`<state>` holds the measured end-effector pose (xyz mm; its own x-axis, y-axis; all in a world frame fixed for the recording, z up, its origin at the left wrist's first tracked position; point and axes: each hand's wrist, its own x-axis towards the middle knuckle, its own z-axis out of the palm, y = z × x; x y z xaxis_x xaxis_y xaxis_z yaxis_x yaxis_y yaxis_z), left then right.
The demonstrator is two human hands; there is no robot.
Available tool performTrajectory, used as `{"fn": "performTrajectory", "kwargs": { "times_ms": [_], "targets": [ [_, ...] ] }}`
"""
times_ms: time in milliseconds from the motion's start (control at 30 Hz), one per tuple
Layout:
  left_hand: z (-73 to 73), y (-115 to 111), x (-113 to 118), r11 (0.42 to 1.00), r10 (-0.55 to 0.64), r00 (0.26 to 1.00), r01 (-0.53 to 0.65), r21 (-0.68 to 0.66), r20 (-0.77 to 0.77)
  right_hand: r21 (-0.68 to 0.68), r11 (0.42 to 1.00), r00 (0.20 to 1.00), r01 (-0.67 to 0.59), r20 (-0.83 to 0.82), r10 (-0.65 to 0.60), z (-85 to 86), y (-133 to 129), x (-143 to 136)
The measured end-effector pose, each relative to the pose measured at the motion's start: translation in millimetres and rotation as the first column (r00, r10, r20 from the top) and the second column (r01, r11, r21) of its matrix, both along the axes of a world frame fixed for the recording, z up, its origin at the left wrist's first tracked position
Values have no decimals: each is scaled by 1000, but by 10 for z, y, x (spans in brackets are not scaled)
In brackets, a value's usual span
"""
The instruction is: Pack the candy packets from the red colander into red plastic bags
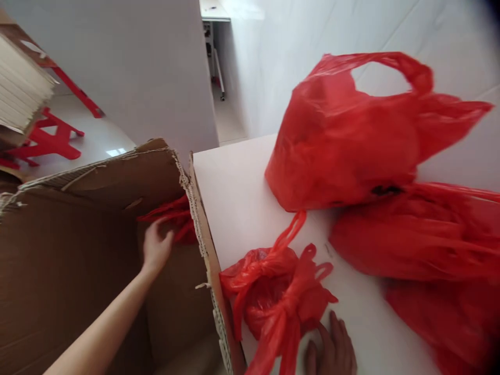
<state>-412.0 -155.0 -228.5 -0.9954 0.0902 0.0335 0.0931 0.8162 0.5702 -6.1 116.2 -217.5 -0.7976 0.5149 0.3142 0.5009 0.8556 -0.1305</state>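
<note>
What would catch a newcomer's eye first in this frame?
Bright red plastic bags dominate: a large puffed red bag with loop handles at the back of the white table, and a small knotted red bag near its front edge. The left hand reaches into the open brown cardboard box beside the table; the right hand rests flat on the table.

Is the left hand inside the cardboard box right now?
Yes, the left hand reaches down inside the cardboard box and touches a red bag there, while the right hand rests on the white table.

No legible text, seemingly.
</note>
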Motion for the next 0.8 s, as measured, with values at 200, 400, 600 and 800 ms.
{"fn": "performTrajectory", "kwargs": {
  "times_ms": [200,400,600,800],
  "targets": [
    [1475,750,745,905,-399,904,416,94,-155,-126,990,995,61,92,-49,295,-123,-129],
    [1601,1444,1114,718,-678,646,685,125,352,-148,987,994,64,92,-51,323,-118,-129],
    [2074,887,813,675,-317,812,-170,718,490,-167,984,996,58,77,-46,319,-105,-116],
    [1948,-102,573,626,7,892,-356,694,452,-149,988,997,51,63,-41,272,-100,-103]
  ]
}}
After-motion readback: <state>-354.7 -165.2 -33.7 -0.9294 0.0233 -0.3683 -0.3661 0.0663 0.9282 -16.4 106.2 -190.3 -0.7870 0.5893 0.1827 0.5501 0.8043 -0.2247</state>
